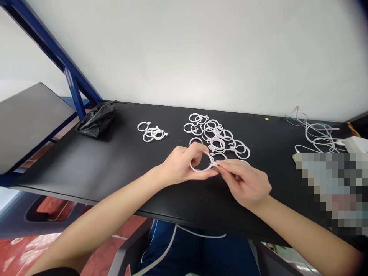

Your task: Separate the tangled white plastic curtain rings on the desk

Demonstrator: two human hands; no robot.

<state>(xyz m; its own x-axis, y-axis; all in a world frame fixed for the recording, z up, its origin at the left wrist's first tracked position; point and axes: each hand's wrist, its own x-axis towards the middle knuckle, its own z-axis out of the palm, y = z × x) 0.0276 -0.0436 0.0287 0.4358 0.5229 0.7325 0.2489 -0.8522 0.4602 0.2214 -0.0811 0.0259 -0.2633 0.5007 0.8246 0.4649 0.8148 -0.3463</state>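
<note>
Both hands meet over the middle of a black table (86, 161), holding one white plastic ring (198, 169) between them. My left hand (184, 165) curls its fingers round the ring's left side. My right hand (244, 182) pinches the ring's right end with thumb and fingertips. Just behind the hands lies a heap of several white rings (217, 136). A smaller cluster of white rings (152, 132) lies apart to the left of the heap.
A crumpled black plastic bag (96, 119) sits at the table's far left. White cables (316, 136) coil at the far right beside a blurred-out patch. A blue metal frame (71, 86) and a grey shelf stand to the left. A white wall backs the table.
</note>
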